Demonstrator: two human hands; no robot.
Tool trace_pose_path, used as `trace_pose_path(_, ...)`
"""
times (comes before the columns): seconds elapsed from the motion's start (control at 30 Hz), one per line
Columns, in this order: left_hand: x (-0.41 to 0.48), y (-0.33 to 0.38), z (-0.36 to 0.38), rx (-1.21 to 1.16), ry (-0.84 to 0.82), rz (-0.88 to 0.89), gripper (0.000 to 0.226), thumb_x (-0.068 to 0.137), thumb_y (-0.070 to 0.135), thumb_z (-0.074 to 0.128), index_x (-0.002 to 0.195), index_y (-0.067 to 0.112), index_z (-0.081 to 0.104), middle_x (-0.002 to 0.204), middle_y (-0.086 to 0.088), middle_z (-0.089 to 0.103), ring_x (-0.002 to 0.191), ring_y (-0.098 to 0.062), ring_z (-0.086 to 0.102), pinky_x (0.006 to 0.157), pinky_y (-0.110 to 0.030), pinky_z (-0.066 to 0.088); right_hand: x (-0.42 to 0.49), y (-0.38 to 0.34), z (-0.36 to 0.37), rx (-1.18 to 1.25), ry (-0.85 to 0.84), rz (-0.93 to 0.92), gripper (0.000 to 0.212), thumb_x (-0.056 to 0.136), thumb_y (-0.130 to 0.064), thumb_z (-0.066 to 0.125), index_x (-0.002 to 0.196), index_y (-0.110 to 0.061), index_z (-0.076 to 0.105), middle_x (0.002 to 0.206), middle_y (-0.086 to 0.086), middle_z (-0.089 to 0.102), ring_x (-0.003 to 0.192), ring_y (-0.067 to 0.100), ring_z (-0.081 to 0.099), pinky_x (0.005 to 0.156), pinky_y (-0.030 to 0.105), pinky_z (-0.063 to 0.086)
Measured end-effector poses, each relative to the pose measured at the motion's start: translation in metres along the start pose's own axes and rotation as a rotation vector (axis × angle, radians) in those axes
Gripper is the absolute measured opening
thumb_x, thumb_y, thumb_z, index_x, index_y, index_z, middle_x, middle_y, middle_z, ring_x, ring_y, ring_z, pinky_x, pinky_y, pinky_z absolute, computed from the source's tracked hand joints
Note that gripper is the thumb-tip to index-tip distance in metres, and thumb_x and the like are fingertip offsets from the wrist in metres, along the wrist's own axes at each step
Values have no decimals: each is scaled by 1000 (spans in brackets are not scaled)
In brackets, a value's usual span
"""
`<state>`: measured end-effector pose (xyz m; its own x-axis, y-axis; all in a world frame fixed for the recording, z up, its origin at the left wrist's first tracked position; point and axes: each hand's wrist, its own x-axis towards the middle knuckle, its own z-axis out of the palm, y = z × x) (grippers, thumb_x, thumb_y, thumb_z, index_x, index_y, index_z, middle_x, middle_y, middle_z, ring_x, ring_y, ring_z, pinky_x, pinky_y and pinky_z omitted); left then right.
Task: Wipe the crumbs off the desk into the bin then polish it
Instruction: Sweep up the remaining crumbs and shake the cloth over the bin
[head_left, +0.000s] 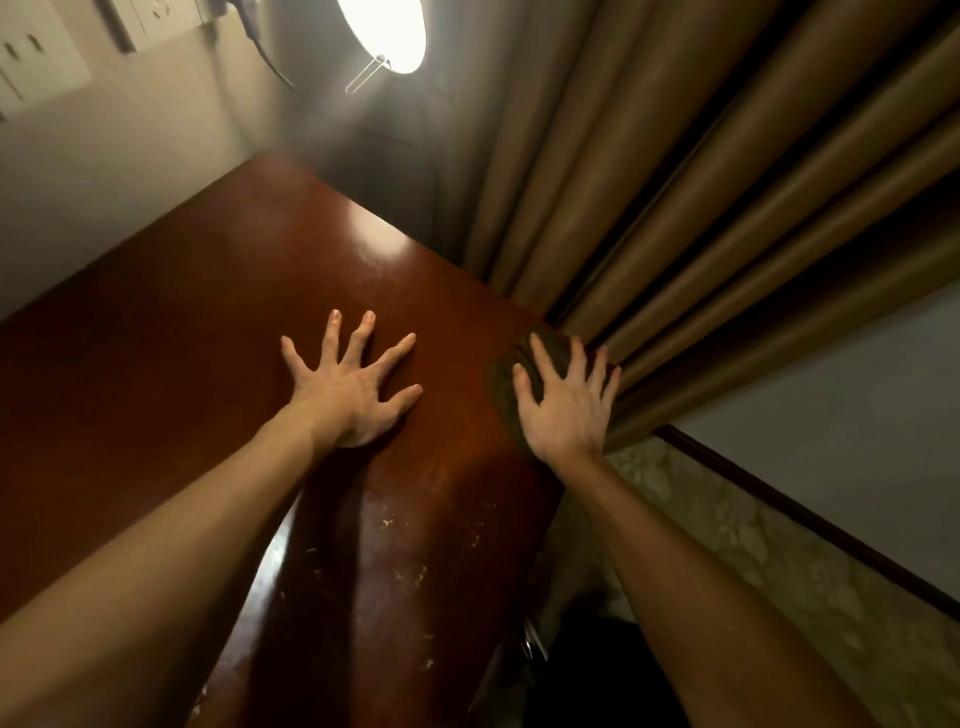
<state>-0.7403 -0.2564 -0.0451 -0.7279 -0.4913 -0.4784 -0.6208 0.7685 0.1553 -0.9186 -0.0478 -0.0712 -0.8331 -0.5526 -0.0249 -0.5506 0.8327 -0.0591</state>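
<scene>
Hands spread flat: left hand (358, 395) braced on bench (182, 389), right hand (566, 410) pressed on cloth (503, 384) at right edge; crumbs (410, 571) scattered nearer body.

The tabletop (208, 338) is dark reddish wood, lacquered smooth and glossy, with a bright glare at its far end. Pale dry crumbs (410, 574) speckle its near part. The cloth (498, 389) looks matt and coarse. The curtain (701, 182) is smooth fabric with a dull sheen. The wall (104, 156) is matt.
</scene>
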Motion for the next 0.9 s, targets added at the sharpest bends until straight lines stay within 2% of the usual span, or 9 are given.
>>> trace_pose_path(0.17,-1,-2,4,-8,1,7,74,93,86,13,156,62,-17,171,5,-31,154,-34,-34,115,-81,-11,-16,-11,15,21,67,103,58,108,-61,19,161,-42,32,173,12,20,160,41,6,129,57,0)
trace_pose_path(0.23,-2,-1,4,-9,-3,10,74,92,86,13,155,61,-18,170,5,-32,154,-34,-35,115,-81,-12,-24,-13,15,82,156,84,52,111,-46,34,158,-27,45,164,17,38,154,38,26,129,56,17)
trace_pose_path(0.3,-1,-1,5,-9,-2,14,74,92,86,12,155,62,-20,169,5,-34,153,-33,-37,114,-81,-13,-26,-11,17,198,250,18,45,107,-22,52,150,-11,55,144,17,55,136,34,48,109,55,48)
trace_pose_path(0.37,-1,-3,7,-8,4,10,73,92,87,10,153,62,-22,168,5,-36,152,-33,-38,114,-81,-14,-25,-11,16,272,295,-91,47,99,-1,59,146,-6,59,132,16,59,125,33,54,88,51,59)
trace_pose_path(0.47,2,-6,10,-3,10,11,72,90,87,6,150,64,-27,166,6,-40,151,-32,-41,114,-80,-16,-4,-1,9,283,349,-173,56,91,12,57,146,-3,58,132,21,58,123,38,55,91,48,55)
trace_pose_path(0.63,5,-6,16,-17,39,14,71,89,88,3,149,65,-27,165,7,-42,150,-30,-43,112,-78,-20,40,40,12,382,321,116,43,108,-13,48,150,-7,55,143,17,55,135,34,46,110,46,46)
trace_pose_path(0.73,6,-7,20,-22,33,13,72,88,88,2,149,65,-27,165,7,-42,149,-30,-44,112,-77,-21,30,42,27,556,280,251,42,110,-19,46,150,-7,55,146,14,54,140,30,44,117,35,36)
trace_pose_path(0.83,8,-6,18,-37,36,19,72,89,88,4,150,64,-27,165,7,-43,149,-30,-45,113,-77,-21,10,34,26,586,287,197,41,110,-14,47,149,-5,54,158,15,47,152,29,34,123,26,21)
trace_pose_path(0.9,7,-5,17,-40,30,22,72,89,87,4,150,64,-26,164,7,-43,149,-30,-45,113,-77,-21,-17,26,24,585,272,127,40,109,-14,49,148,-7,56,159,14,47,153,27,33,125,32,22)
